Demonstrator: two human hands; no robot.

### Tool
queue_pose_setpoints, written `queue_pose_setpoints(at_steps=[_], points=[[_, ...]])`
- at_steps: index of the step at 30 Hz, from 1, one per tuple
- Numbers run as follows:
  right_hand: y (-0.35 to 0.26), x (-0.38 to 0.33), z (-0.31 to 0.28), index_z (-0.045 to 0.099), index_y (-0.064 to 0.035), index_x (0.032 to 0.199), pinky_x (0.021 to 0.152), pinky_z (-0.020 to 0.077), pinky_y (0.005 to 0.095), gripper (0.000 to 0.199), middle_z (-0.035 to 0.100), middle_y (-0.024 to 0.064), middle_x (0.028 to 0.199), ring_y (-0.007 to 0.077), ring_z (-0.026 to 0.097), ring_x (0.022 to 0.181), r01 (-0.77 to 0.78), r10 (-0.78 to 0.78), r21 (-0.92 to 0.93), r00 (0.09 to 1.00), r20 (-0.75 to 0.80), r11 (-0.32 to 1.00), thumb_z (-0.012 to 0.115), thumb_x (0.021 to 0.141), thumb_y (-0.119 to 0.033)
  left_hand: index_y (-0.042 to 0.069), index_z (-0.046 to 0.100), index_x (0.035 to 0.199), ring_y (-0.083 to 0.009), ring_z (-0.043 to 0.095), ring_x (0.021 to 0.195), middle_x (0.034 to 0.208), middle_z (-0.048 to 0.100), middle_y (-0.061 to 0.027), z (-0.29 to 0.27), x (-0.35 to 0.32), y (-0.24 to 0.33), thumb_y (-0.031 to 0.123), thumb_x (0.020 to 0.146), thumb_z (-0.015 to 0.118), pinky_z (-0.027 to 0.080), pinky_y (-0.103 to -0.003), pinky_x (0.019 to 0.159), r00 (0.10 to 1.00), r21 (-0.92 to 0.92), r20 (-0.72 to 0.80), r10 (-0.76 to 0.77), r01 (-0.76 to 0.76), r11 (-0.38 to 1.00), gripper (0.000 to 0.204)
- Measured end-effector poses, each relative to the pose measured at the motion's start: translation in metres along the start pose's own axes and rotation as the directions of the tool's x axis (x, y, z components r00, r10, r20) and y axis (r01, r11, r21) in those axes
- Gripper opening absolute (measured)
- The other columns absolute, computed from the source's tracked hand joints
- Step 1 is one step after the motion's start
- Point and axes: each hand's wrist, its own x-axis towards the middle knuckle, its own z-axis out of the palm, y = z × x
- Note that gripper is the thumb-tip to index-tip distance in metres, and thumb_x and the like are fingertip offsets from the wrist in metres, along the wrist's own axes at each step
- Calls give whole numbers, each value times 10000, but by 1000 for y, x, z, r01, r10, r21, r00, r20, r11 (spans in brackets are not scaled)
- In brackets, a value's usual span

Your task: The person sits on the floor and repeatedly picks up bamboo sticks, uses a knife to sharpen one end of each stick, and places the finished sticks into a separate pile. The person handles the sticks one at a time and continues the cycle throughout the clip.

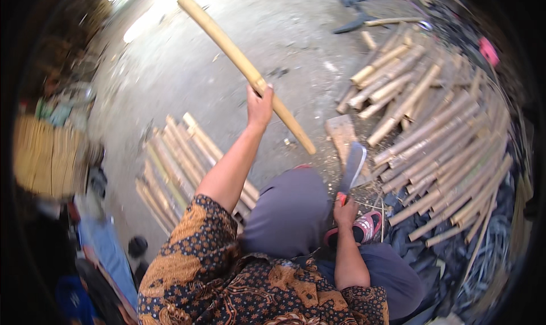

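Observation:
My left hand (260, 107) is wrapped round a bamboo pole (224, 43) at a node below its middle. The pole slants over the floor, its upper end far to the left and its lower end near my knee. By my right foot, my right hand (344, 212) grips the red handle of a machete (354, 164), whose broad blade points away from me. Under and beside the blade lies a flat wooden block (341, 136) on the floor, apart from the pole. I cannot tell whether the blade touches it.
A big heap of cut bamboo pieces (438, 131) spreads along the right, over dark scraps (409, 234). More bamboo pieces (176, 160) lie left of my knee. Stacked flat strips (42, 154) stand at the far left. My sandal (369, 225) is beside the machete.

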Motion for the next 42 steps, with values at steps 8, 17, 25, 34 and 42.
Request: queue_pose_setpoints(at_steps=[8, 17, 25, 34, 42], points=[[98, 78, 84, 523, 114, 1361, 1111, 377, 524, 615, 530, 340, 1329, 506, 494, 1269, -58, 3, 543, 995, 102, 837, 609, 974, -356, 7, 590, 1252, -357, 667, 1003, 1077, 684, -204, -298, -68, -27, 353, 936, 683, 514, -448, 898, 794, 531, -606, 37, 370, 762, 478], [26, 137, -42, 504, 140, 1369, 1056, 421, 508, 641, 581, 365, 1293, 495, 556, 1187, 154, -156, -31, 981, -114, 988, 607, 938, -323, 162, 501, 1496, -423, 577, 1256, 1366, 589, -254, -436, -203, -42, 432, 896, 693, 441, -483, 1082, 513, 446, -828, -229, 848, 287, 686], [20, 182, -296, 526, 64, 1387, 944, 507, 462, 495, 663, 287, 1174, 410, 651, 1068, 360, -380, -348, 925, 11, 866, 587, 1001, -239, 281, 310, 1614, -376, 382, 1472, 1598, 398, -129, -472, -222, -74, 379, 940, 632, 339, -516, 1194, 384, 481, -832, -400, 859, -175, 753], [163, 107, -399, 602, 17, 1335, 898, 549, 419, 510, 745, 225, 1010, 361, 723, 950, -68, -26, -237, 929, -370, 969, 654, 939, -300, 59, 520, 1415, -315, 647, 1115, 1284, 629, -193, -442, -212, -66, 434, 882, 725, 538, -433, 922, 604, 633, -772, -198, 761, -143, 683], [304, 77, -369, 668, -32, 1285, 755, 600, 396, 494, 748, 197, 1103, 310, 756, 848, -459, 681, 541, 653, -333, 704, 661, 937, -383, 41, 648, 1264, -250, 708, 899, 1060, 727, -132, -310, -158, -73, 389, 970, 677, 572, -410, 757, 862, 861, -491, 124, 502, -79, 456]])
